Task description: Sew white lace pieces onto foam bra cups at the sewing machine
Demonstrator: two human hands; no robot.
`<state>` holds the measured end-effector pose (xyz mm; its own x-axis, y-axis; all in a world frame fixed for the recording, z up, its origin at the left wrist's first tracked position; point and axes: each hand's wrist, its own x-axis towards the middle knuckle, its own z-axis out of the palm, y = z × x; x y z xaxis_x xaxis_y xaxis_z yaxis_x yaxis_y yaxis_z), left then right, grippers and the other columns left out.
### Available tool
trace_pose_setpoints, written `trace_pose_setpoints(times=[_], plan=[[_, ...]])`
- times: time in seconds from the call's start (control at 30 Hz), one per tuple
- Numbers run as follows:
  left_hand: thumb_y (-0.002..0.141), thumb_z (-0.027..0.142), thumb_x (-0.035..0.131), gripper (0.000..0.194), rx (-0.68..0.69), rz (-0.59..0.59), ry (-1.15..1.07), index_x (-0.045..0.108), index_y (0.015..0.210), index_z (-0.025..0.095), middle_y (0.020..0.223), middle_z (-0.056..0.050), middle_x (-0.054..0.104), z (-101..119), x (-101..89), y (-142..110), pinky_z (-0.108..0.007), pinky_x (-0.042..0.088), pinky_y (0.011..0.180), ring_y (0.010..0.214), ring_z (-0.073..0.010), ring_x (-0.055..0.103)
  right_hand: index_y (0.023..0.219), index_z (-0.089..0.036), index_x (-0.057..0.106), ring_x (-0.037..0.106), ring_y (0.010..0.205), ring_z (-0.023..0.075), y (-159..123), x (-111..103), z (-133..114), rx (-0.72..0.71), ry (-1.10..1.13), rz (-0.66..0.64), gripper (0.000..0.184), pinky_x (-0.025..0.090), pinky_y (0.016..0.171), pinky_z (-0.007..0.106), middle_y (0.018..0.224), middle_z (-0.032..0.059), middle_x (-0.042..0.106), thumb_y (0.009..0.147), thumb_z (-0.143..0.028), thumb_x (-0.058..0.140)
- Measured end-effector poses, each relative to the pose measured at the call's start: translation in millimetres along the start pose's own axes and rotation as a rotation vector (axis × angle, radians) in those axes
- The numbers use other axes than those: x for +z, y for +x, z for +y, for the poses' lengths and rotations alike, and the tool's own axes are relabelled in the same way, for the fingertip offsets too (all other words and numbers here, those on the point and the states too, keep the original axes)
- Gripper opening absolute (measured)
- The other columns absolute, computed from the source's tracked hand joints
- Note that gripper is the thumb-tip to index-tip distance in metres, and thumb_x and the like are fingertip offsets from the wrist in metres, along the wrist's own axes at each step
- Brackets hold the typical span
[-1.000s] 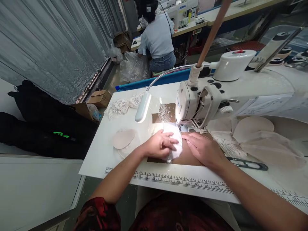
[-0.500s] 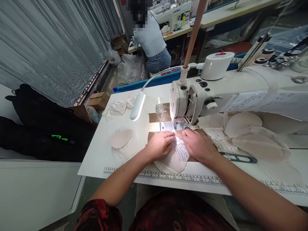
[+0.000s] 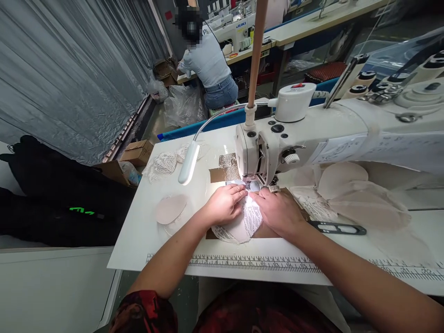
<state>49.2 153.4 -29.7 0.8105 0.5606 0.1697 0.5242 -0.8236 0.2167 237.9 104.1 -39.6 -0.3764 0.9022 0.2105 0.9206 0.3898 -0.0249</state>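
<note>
A pale beige fabric cup piece with white lace lies on the machine bed, its far end at the needle of the white sewing machine. My left hand presses on the piece's left side, fingers close together and bent, gripping it near the presser foot. From the right, my right hand holds the lace edge with thumb and forefinger near the needle. The fingers hide the spot where fabric meets needle. Brown tape shows on the bed beneath the cloth.
A lamp hangs at left over the table. Lace pieces and a beige oval pad lie left; more cups and a dark slotted tool lie right. A ruler strip lines the front edge. Another person sits beyond.
The view has shifted a little, moving the machine and table leftward in the picture. The fabric piece has turned slightly under my hands, which stay by the needle.
</note>
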Motion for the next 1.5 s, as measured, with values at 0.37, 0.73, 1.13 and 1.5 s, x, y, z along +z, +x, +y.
trace_pose_setpoints(times=[0.37,0.73,1.13,1.5], plan=[[0.08,0.015,0.048,0.037,-0.038,0.072,-0.028,0.061,0.115,0.014,0.124,-0.014,0.059,6.2,-5.0,-14.5,-0.041,0.046,0.096,0.114,-0.0245,0.055,0.107,-0.019,0.066,0.055,0.071,0.0163,-5.6,1.3,14.2,-0.005,0.265,0.002,0.038,0.036,0.067,0.028,0.079,0.0043,0.064,0.089,-0.014,0.033],[0.092,0.023,0.038,0.027,-0.128,0.102,0.008,0.059,0.076,0.016,0.074,-0.006,0.058,27.6,7.6,-21.7,-0.03,0.04,0.066,0.071,-0.0168,0.052,0.1,-0.018,0.068,0.06,0.093,0.0186,-15.8,-0.6,24.4,-0.011,0.465,-0.051,0.031,0.046,0.078,0.031,0.101,0.006,0.067,0.087,-0.019,0.04],[0.087,0.02,0.042,0.019,-0.135,0.099,-0.142,0.057,0.076,0.016,0.08,-0.007,0.062,20.6,7.3,-23.3,-0.03,0.042,0.069,0.074,-0.0175,0.053,0.097,-0.019,0.069,0.063,0.09,0.0205,-15.2,-0.7,25.7,-0.015,0.474,-0.029,0.032,0.049,0.074,0.032,0.1,0.0064,0.07,0.088,-0.021,0.039],[0.086,0.019,0.039,0.014,-0.143,0.027,-0.265,0.053,0.084,0.017,0.088,-0.008,0.062,17.1,0.3,-27.2,-0.033,0.043,0.077,0.082,-0.0194,0.055,0.108,-0.018,0.065,0.058,0.08,0.018,-15.5,2.6,16.9,-0.267,0.39,-0.04,0.032,0.043,0.068,0.03,0.088,0.0063,0.066,0.084,-0.01,0.044]])
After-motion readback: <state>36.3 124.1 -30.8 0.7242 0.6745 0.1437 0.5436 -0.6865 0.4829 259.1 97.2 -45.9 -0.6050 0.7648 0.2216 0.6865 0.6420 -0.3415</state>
